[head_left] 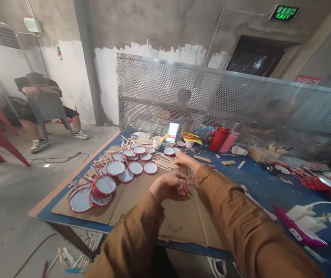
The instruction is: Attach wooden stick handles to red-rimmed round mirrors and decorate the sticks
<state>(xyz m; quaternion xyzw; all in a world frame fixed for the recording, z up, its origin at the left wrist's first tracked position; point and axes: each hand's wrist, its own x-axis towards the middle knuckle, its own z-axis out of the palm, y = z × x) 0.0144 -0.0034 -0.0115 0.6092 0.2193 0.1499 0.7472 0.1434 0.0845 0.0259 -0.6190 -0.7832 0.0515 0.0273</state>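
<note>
Over the cardboard sheet (pixel 142 208), my left hand (pixel 169 185) has its fingers curled. Whatever lies in them is too small to make out. My right hand (pixel 185 159) reaches farther across, its fingers closed at the right end of a pile of flat wooden sticks (pixel 165 162); its fingertips are partly hidden. Left of both hands lie several round white discs with red rims (pixel 115 168), some overlapping and some with wooden sticks attached. A small heap of thin coloured pieces (pixel 193 177) sits beneath my right forearm.
A lit phone (pixel 172 132), a white paper cup (pixel 157 143), a red bottle (pixel 219 139) and a pink bottle (pixel 229 142) stand along the back. A perforated metal screen (pixel 159 88) rises behind. A magenta power strip (pixel 299 229) lies right. Another person (pixel 42 94) sits far left.
</note>
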